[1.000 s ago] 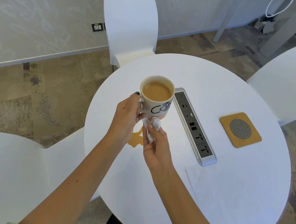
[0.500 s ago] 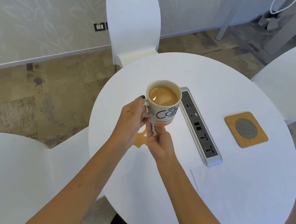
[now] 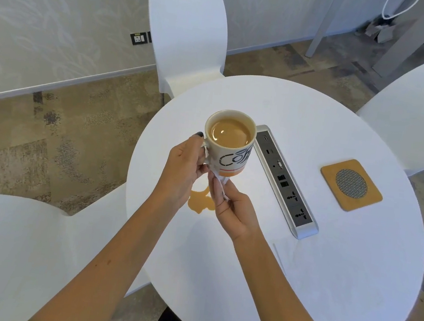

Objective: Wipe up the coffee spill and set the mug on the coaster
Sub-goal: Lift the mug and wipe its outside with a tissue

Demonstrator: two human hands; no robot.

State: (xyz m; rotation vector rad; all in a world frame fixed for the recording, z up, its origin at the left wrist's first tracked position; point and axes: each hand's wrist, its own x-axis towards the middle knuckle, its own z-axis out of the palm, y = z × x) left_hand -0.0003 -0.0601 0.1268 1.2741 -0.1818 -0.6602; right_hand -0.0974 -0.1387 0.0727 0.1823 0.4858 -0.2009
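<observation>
A white mug (image 3: pixel 229 146) with black lettering, full of milky coffee, is lifted above the round white table (image 3: pixel 324 276). My left hand (image 3: pixel 182 169) grips it by the handle. Under the mug's base, my right hand (image 3: pixel 232 209) pinches a crumpled white tissue (image 3: pixel 220 183) against the bottom edge. A light brown coffee spill (image 3: pixel 200 202) lies on the table below both hands, partly hidden by them. The square cork coaster (image 3: pixel 351 184) with a grey mesh disc rests on the table's right side, well apart from the mug.
A silver power socket strip (image 3: pixel 286 181) runs diagonally between the mug and the coaster. A flat white napkin (image 3: pixel 297 258) lies by the strip's near end. White chairs stand behind (image 3: pixel 189 43), to the right (image 3: pixel 417 114) and at the near left (image 3: pixel 13 252).
The mug has been raised a little higher above the table. My right hand has slid the tissue under the mug's base, so less of the tissue shows.
</observation>
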